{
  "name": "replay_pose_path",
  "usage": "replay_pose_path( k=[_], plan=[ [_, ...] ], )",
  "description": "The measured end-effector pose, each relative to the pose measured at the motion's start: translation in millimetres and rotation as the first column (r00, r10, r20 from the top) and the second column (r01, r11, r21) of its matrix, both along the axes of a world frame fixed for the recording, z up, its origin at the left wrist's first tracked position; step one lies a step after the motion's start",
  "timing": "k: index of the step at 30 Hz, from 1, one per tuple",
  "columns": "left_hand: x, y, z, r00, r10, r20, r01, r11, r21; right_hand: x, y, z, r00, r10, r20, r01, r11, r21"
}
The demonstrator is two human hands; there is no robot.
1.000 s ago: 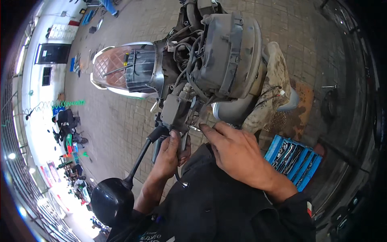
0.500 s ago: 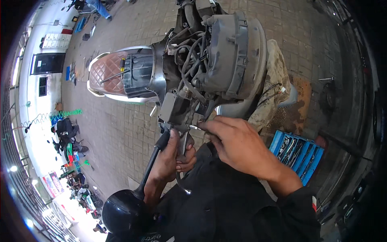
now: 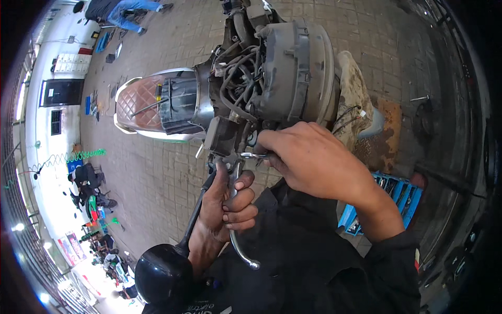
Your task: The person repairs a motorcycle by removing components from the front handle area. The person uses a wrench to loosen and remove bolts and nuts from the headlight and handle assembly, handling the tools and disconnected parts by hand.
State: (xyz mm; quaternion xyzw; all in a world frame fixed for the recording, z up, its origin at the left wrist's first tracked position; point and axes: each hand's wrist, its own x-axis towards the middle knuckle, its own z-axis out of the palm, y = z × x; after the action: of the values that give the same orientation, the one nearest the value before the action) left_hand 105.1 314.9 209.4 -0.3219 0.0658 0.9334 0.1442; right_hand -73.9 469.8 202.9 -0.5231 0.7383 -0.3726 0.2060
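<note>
A stripped scooter point(image 3: 238, 78) with bare hoses and a brown quilted seat stands before me. My left hand point(image 3: 225, 204) is closed round the chrome brake lever point(image 3: 244, 251) and grip area below a dark master-cylinder housing point(image 3: 224, 137). The black mirror point(image 3: 162, 272) on its long stem hangs beside that wrist. My right hand point(image 3: 316, 159) pinches a small silver spanner point(image 3: 252, 155) at the base of the lever mount, just right of the housing; its fingertips are partly hidden under the hand.
A blue toolbox of spanners point(image 3: 397, 209) sits at my right beside a stained cloth point(image 3: 350, 89) and rusty plate point(image 3: 389, 136). A person in jeans point(image 3: 123, 13) lies bent at the upper left; other people point(image 3: 86, 178) work among motorbikes along the left wall.
My right hand has moved up over the lever mount with the spanner, which now lies more level. My left fingers have wrapped further over the lever. A person's legs show more at the upper left.
</note>
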Motion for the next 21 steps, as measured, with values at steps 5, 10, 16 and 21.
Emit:
replay_pose_path(
  k=[5,10,16,21],
  plan=[
    [4.2,-1.0,-3.8,1.0,-0.004,-0.005,0.004,1.0,-0.02,4.7,-0.1,22.4,0.99,0.02,-0.138,-0.016,0.999,0.037],
    [-0.2,4.2,1.5,0.989,0.128,0.078,-0.127,0.992,-0.015,4.3,-9.9,28.7,0.968,0.059,-0.244,-0.098,0.984,-0.151],
    [0.9,2.7,4.1,0.994,0.008,0.104,0.01,0.985,-0.173,25.9,-15.3,10.8,0.983,-0.02,-0.184,0.026,0.999,0.029],
    [2.4,0.7,1.5,0.998,0.052,0.04,-0.049,0.996,-0.074,22.2,-19.8,10.5,0.981,-0.046,-0.19,0.036,0.998,-0.057]
  ],
)
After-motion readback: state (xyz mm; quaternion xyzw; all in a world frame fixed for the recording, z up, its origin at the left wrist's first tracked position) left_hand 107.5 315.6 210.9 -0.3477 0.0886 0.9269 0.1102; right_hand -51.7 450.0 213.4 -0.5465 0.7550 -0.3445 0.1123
